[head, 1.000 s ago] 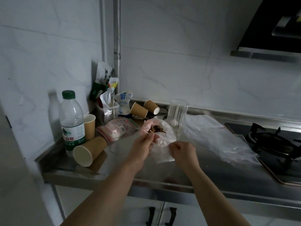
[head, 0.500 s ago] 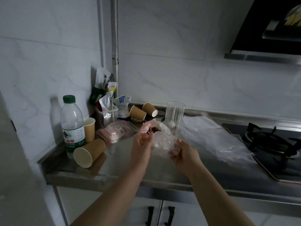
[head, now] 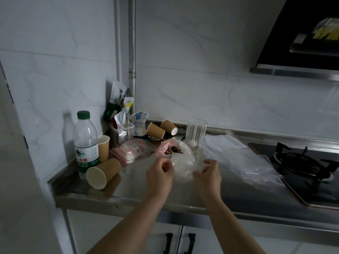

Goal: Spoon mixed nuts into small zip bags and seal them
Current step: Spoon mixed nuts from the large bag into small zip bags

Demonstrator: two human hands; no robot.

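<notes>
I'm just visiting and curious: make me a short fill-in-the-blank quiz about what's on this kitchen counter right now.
1. The water bottle has a ____ cap.
2. The clear glass holds white plastic ____.
3. Both hands, left hand and right hand, hold a small clear bag with ____ inside.
4. The paper cup nearest the counter's front edge lies on its ____.

Missing words: green; spoons; nuts; side

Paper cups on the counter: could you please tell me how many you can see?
4: one upright behind the water bottle, one lying beside it in front, two tipped over by the glass. Clutter may hide more.
</notes>
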